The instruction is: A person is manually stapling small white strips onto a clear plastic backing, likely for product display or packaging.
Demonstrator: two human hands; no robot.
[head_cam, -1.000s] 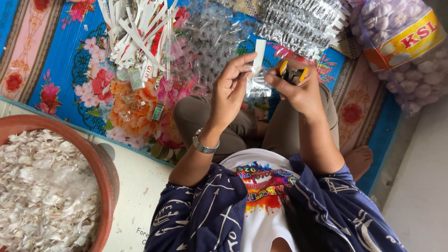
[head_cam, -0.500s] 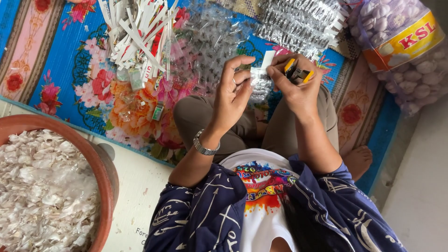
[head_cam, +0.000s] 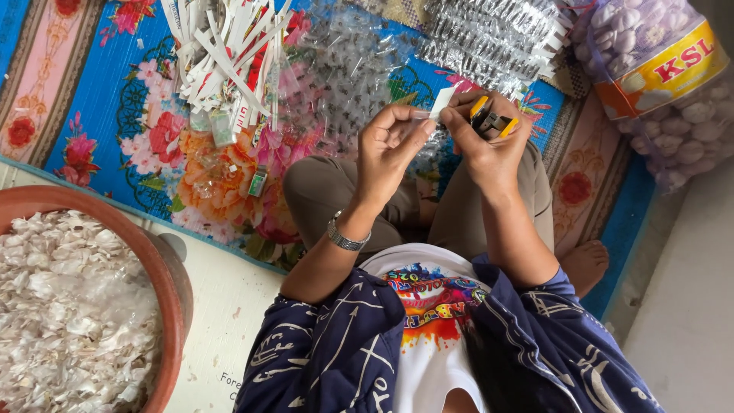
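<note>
My left hand (head_cam: 390, 145), with a metal wristwatch (head_cam: 345, 235) on it, pinches a small clear packet with a white paper header (head_cam: 440, 102) by its left edge. My right hand (head_cam: 489, 149) pinches the same packet from the right. That hand also keeps a small yellow and black stapler (head_cam: 493, 121) tucked against its palm. Both hands hover above my crossed legs (head_cam: 336, 191) over the floral mat (head_cam: 99, 122).
A clay bowl (head_cam: 174, 291) of white papery peels stands at the lower left. White paper strips (head_cam: 222, 53) and loose clear packets (head_cam: 344, 69) lie on the mat ahead. Rows of filled packets (head_cam: 489, 38) lie beyond them. A clear bag of peeled white cloves (head_cam: 665, 84) lies at the right.
My hands have come closer together. The white header, held upright in my left hand a second ago, now lies tilted between the fingertips of both hands, next to the stapler.
</note>
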